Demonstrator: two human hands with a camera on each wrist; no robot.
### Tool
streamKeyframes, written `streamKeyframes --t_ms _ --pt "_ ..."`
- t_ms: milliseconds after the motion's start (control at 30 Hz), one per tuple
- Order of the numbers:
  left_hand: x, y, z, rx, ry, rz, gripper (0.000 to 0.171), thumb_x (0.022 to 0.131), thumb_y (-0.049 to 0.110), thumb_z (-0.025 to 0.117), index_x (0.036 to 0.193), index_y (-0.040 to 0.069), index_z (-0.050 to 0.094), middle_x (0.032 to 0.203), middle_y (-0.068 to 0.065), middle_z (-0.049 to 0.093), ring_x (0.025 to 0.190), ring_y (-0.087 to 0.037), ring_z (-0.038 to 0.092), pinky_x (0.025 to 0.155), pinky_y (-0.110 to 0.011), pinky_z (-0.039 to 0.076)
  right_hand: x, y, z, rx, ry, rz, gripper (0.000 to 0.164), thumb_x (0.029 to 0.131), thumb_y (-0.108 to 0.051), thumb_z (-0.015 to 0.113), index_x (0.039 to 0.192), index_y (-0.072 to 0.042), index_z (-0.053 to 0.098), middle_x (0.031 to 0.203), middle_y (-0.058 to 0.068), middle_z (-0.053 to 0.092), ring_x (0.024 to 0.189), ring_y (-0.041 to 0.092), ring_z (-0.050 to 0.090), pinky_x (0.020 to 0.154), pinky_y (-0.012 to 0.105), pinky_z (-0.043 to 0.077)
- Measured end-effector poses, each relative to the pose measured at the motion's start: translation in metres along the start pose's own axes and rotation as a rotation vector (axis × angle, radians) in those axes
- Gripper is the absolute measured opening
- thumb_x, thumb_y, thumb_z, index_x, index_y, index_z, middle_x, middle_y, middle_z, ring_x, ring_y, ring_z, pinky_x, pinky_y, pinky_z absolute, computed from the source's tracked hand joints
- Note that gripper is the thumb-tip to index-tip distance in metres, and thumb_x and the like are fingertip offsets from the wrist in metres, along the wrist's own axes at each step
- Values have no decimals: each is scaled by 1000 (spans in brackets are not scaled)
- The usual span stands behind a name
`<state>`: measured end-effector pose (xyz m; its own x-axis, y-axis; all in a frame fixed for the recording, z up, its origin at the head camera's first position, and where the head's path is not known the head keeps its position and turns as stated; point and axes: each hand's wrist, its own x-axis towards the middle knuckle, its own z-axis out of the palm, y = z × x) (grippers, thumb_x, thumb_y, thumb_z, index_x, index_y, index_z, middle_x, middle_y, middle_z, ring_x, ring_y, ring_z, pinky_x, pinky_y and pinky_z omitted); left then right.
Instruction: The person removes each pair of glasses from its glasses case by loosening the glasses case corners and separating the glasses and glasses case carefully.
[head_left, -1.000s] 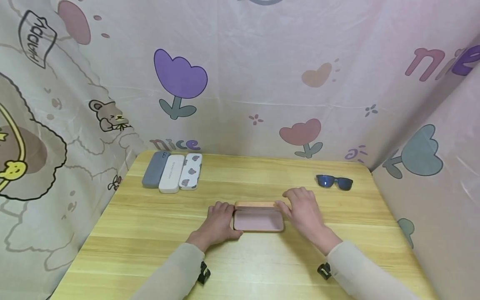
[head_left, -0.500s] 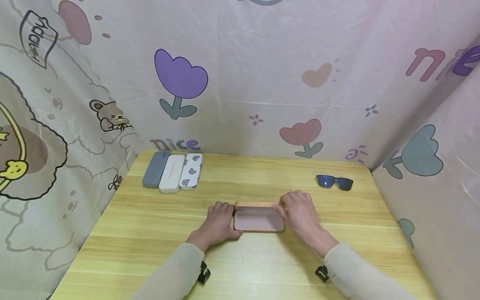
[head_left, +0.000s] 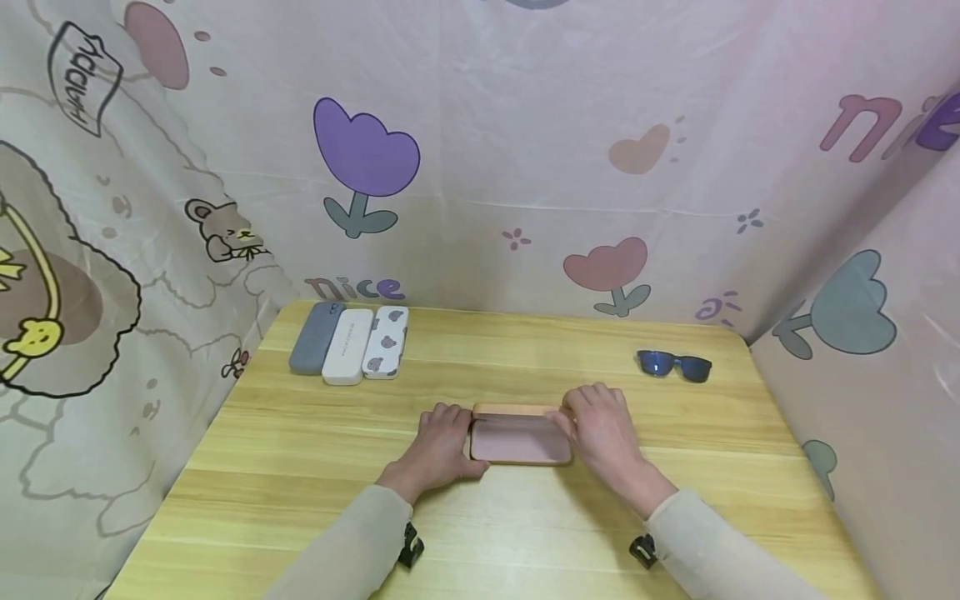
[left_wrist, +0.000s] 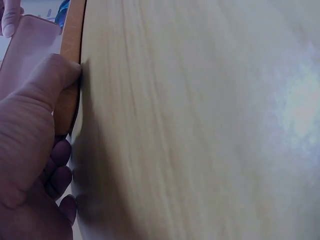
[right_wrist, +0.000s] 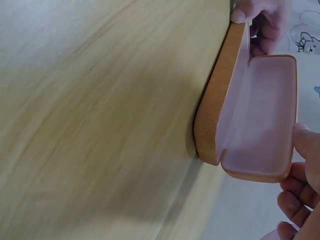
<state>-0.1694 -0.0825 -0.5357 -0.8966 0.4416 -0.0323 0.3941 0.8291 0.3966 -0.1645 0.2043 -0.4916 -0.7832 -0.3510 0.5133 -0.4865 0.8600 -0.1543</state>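
Note:
A tan glasses case (head_left: 521, 442) with a pale pink lining stands on the table in front of me, its lid (right_wrist: 262, 110) raised. Nothing lies inside the part of the case that shows. My left hand (head_left: 438, 450) grips the left end of the base, with the thumb at the front wall (left_wrist: 72, 30) in the left wrist view. At the lid's right corner, my right hand (head_left: 603, 429) pinches the edge between thumb and fingers. In the right wrist view the right hand's thumb (right_wrist: 302, 137) lies on the lid's rim.
Three other cases stand side by side at the back left: a grey one (head_left: 317, 337), a white one (head_left: 348, 346) and a patterned white one (head_left: 386, 342). Dark sunglasses (head_left: 675, 365) with blue lenses lie at the back right. Printed curtains (head_left: 480, 150) surround the wooden table (head_left: 262, 467).
My right hand has shifted a little to the left, and its spread fingers have closed onto the lid's edge. The left hand keeps its grip on the base.

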Motion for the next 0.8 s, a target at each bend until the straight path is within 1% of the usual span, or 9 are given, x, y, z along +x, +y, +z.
streamKeyframes --t_ms 333,467,667,800 --pt "0 2 -1 -5 2 -2 87 81 57 83 138 -3 57 128 -13 62 120 -32 50 104 -51 37 -1 -3 0 18 -23 41 30 91 -38 81 91 -10 71 87 3 69 82 22 57 75 37 42" --pt "-1 2 -2 -9 -1 -5 88 81 56 83 139 -4 56 129 -14 62 121 -33 50 104 -52 37 0 -4 -2 21 -31 33 29 90 -37 82 89 -11 70 85 2 67 81 22 55 74 37 41" --pt "-1 2 -2 -14 -5 -8 88 81 56 83 140 -4 56 129 -14 62 122 -32 49 104 -51 37 1 -4 -2 13 -7 7 31 84 -36 87 83 -11 67 79 0 65 77 21 51 71 34 38" --pt "-1 2 -2 -17 -6 -8 88 81 56 83 140 -2 56 128 -12 62 121 -31 49 103 -50 37 1 -4 -2 31 -6 12 31 84 -36 87 82 -12 67 78 -1 63 77 20 51 71 35 37"
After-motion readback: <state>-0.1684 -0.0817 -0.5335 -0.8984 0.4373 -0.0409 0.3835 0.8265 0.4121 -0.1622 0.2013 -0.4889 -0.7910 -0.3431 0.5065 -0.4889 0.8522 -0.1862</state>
